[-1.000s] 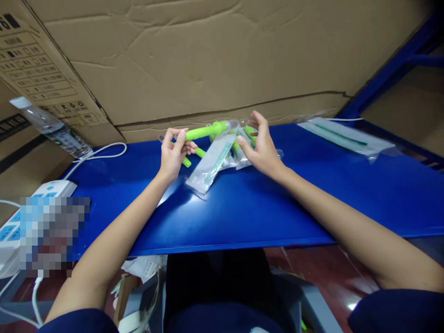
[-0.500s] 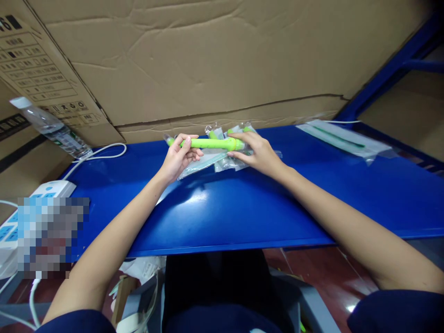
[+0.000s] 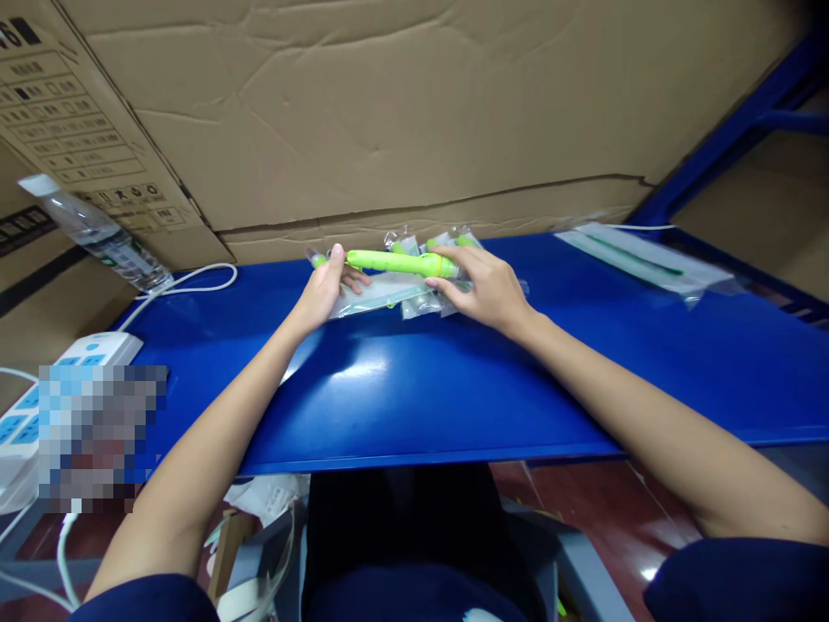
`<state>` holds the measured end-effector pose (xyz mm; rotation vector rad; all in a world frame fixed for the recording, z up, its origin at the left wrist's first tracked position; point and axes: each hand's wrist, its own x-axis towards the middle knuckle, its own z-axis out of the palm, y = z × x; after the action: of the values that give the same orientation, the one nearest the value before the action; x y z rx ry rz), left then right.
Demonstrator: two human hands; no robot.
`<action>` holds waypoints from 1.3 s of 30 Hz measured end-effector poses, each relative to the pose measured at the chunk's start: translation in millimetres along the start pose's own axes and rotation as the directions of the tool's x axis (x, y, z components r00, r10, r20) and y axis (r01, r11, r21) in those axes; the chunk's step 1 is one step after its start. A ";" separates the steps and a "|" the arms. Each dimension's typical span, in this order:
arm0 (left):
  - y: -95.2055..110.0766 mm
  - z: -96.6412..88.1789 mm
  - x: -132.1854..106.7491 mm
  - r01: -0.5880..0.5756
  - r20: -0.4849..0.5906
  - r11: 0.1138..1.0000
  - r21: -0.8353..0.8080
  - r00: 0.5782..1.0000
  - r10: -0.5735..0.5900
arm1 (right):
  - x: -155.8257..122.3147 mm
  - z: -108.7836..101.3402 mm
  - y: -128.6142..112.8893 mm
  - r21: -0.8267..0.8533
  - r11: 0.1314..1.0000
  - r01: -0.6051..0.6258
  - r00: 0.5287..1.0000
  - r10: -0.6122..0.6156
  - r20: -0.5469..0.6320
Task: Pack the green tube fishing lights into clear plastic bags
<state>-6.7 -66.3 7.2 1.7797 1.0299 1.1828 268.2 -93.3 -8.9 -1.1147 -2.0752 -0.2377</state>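
My right hand (image 3: 485, 285) pinches the right end of a lime-green pen-shaped tube (image 3: 389, 262) between thumb and fingers. The tube lies nearly level above the table, and its clear tip shows at the right. Beside its left end is my left hand (image 3: 327, 285), thumb raised and fingers spread apart; the tube's end sits just right of the thumb. Under and behind the hands lie clear packets (image 3: 420, 302) with green-ended pieces inside. Another green piece with a clear tip (image 3: 316, 257) shows behind my left hand.
A large cardboard sheet (image 3: 401, 112) stands behind the blue table (image 3: 414, 389). At the left are a water bottle (image 3: 104, 238), a white cable (image 3: 220, 281) and a power strip (image 3: 97, 354). A flat plastic packet (image 3: 648, 259) lies at the right.
My left hand has come off the tube's left end, its fingers spreading and moving slightly left. The tube now tilts a little, left end higher. My right hand keeps its hold.
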 end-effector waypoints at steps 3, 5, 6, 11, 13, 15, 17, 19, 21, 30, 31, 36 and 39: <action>-6.0 -11.8 1.3 -0.066 0.004 0.972 0.225 0.998 0.067 | -1.0 4.1 2.2 -0.011 0.999 -0.034 0.999 0.034 0.018; -10.2 -21.9 2.2 -0.099 0.012 0.924 0.369 0.995 0.102 | -1.9 6.8 4.1 -0.029 0.998 -0.057 0.997 0.058 0.042; -12.5 -27.5 2.8 -0.104 0.015 0.901 0.421 0.994 0.108 | -2.3 7.6 4.8 -0.035 0.997 -0.066 0.996 0.068 0.052; -24.7 -57.0 6.2 -0.029 -0.039 0.850 0.526 0.997 0.059 | -2.1 7.2 3.1 -0.061 0.994 -0.086 0.994 0.090 0.061; -26.5 -68.2 6.5 0.079 -0.055 0.880 0.468 0.997 -0.060 | -1.6 6.5 1.5 -0.071 0.993 -0.094 0.994 0.098 0.054; -24.6 -77.8 5.2 0.216 0.047 0.912 0.349 0.968 -0.248 | -1.3 6.3 0.6 -0.075 0.992 -0.103 0.993 0.107 0.051; -19.9 -84.6 2.9 0.324 0.238 0.910 0.259 0.892 -0.385 | -1.1 6.4 0.5 -0.080 0.990 -0.112 0.992 0.116 0.054; -15.0 -87.8 0.9 0.369 0.373 0.907 0.203 0.827 -0.420 | -0.9 6.4 0.9 -0.089 0.989 -0.119 0.991 0.124 0.053; -12.8 -88.3 0.3 0.376 0.395 0.917 0.131 0.829 -0.396 | -0.6 6.2 1.3 -0.103 0.987 -0.125 0.991 0.130 0.041; -23.0 -72.2 13.7 0.257 -0.166 0.922 -0.290 0.935 -0.313 | 0.0 4.1 -9.8 -0.047 0.987 -0.155 0.980 0.159 0.120; -24.1 -69.0 15.3 0.246 -0.208 0.904 -0.350 0.920 -0.331 | -0.4 3.8 -12.2 -0.003 0.992 -0.125 0.980 0.124 0.158; -37.5 -61.3 25.2 0.143 -0.360 0.856 -0.497 0.864 -0.353 | -2.3 1.7 -26.0 0.223 0.974 -0.020 0.976 -0.030 0.217; -48.8 -65.1 30.7 0.113 -0.435 0.899 -0.423 0.845 -0.311 | -2.8 -0.8 -32.3 0.295 0.955 -0.006 0.989 -0.039 0.145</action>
<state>-70.9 -9.4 -7.1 1.0390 1.1498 1.6109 244.3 -114.9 -4.5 -0.9564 -2.1655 0.1502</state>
